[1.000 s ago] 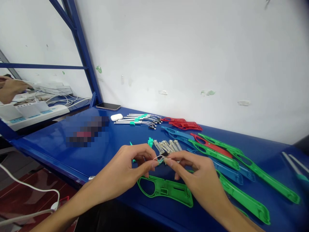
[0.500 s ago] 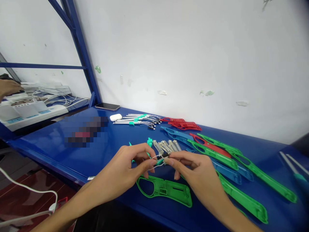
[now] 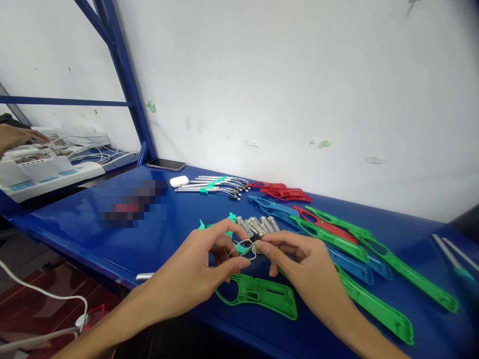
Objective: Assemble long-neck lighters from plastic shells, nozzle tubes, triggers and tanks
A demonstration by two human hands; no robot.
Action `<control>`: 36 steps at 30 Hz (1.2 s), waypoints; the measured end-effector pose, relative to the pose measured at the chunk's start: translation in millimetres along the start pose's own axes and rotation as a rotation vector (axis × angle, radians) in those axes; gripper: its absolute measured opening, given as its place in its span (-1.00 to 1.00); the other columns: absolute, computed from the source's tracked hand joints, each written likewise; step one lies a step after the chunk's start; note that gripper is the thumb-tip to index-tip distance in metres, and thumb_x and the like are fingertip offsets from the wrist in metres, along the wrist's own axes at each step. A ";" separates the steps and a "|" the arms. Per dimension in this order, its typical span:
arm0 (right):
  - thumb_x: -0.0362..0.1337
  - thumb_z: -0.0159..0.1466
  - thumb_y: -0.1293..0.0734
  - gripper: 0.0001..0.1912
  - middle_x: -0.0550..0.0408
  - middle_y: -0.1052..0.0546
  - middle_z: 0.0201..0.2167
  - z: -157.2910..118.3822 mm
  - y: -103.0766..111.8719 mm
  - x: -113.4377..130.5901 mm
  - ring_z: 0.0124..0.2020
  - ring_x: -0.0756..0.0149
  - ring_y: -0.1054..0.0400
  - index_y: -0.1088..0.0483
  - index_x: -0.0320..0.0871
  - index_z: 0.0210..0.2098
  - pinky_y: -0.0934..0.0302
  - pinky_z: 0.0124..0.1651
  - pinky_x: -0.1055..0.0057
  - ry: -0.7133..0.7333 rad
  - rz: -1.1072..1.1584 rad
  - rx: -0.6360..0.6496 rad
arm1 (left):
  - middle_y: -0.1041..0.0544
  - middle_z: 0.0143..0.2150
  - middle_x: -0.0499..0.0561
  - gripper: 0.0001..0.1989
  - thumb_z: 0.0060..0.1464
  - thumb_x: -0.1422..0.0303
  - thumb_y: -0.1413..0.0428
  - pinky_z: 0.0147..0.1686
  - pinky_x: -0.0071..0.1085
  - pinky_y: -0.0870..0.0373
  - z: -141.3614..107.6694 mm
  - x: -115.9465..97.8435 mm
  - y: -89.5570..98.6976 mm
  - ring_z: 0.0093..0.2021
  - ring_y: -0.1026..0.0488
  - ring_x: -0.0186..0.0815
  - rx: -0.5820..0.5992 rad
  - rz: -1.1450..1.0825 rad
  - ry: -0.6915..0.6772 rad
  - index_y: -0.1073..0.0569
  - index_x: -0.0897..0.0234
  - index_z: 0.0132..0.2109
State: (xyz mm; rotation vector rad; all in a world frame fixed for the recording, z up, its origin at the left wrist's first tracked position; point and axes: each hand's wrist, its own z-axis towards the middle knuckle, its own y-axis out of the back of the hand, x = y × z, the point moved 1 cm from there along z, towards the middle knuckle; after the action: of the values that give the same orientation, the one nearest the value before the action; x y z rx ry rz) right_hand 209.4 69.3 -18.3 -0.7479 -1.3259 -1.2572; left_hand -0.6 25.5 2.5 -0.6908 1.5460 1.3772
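Note:
My right hand (image 3: pixel 299 254) pinches a small black igniter (image 3: pixel 255 238) with white wires (image 3: pixel 245 243) between thumb and index finger. Facing it, my left hand (image 3: pixel 209 259) is curled, its thumb and index tips apart around the wires. Past my left wrist pokes the end of a metal tube (image 3: pixel 144 276); the rest of it is hidden behind the hand, which seems to hold it. Below my hands lies a green lighter shell half (image 3: pixel 258 294). Just beyond my fingertips are several clear fuel tanks (image 3: pixel 264 224) and teal plastic pieces (image 3: pixel 232 218).
Lighter tubes with wires (image 3: pixel 209 184) lie at the back of the blue table (image 3: pixel 179 219), near a white case (image 3: pixel 179 181) and a phone (image 3: pixel 166 164). Red shells (image 3: pixel 286 193), blue shells (image 3: pixel 352 264) and green shells (image 3: pixel 407 271) spread rightward. Another person's hand (image 3: pixel 18 137) shows far left.
My left thumb and index finger have spread apart, and the white wires now loop between them. The metal tube's end shows more past my left wrist. My right hand has barely moved.

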 end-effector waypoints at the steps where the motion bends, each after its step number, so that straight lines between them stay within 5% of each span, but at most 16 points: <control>1: 0.02 0.25 -0.51 -0.73 0.14 -0.63 -0.48 -0.4 -0.1 -0.2 -0.58 0.36 -0.46 -0.68 -0.05 -0.30 -0.27 -0.51 0.46 0.003 -0.006 0.005 | -0.56 -0.44 -0.22 -0.71 0.34 0.22 -0.21 -0.38 -0.46 -0.44 0.2 1.0 -0.8 -0.45 -0.51 -0.35 -0.002 -0.007 0.003 -0.41 0.09 0.15; 5: 0.00 0.31 -0.48 -0.74 0.14 -0.63 -0.43 -0.8 0.3 0.5 -0.56 0.37 -0.46 -0.67 -0.05 -0.27 -0.29 -0.49 0.46 0.024 -0.026 0.029 | -0.56 -0.42 -0.19 -0.61 0.37 0.19 -0.19 -0.35 -0.45 -0.48 1.5 3.0 -2.9 -0.43 -0.53 -0.35 -0.010 0.031 -0.019 -0.43 0.13 0.26; 18: -0.05 0.36 -0.44 -0.77 0.14 -0.67 -0.36 -2.9 1.0 2.5 -0.52 0.38 -0.46 -0.68 -0.03 -0.22 -0.40 -0.44 0.47 0.103 -0.074 0.046 | -0.66 -0.31 -0.08 -0.67 0.43 0.16 -0.09 -0.39 -0.45 -0.43 2.4 2.6 -3.5 -0.43 -0.58 -0.35 -0.075 0.117 -0.003 -0.55 0.16 0.19; 25: -0.09 0.38 -0.41 -0.80 0.18 -0.65 -0.38 -7.5 0.9 3.6 -0.50 0.37 -0.44 -0.65 0.01 -0.27 -0.37 -0.43 0.47 0.189 -0.145 -0.011 | -0.58 -0.43 -0.14 -0.68 0.45 0.16 -0.07 -0.37 -0.44 -0.43 -0.5 0.7 -3.0 -0.43 -0.56 -0.34 -0.062 0.103 0.009 -0.54 0.16 0.18; 36: -0.15 0.41 -0.39 -0.83 0.18 -0.64 -0.37 -8.8 0.7 3.0 -0.49 0.39 -0.45 -0.61 -0.02 -0.25 -0.39 -0.44 0.48 0.317 -0.227 -0.029 | -0.52 -0.43 -0.18 -0.76 0.25 0.22 -0.29 -0.46 -0.47 -0.33 2.0 -1.9 -5.3 -0.48 -0.41 -0.41 -0.134 0.134 -0.065 -0.62 0.16 0.02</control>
State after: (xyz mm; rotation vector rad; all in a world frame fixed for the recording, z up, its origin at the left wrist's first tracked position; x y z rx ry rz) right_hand 212.0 60.5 -16.8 -0.4027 -1.1545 -1.5085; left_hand 5.4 25.9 1.9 -0.6256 1.4811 1.5993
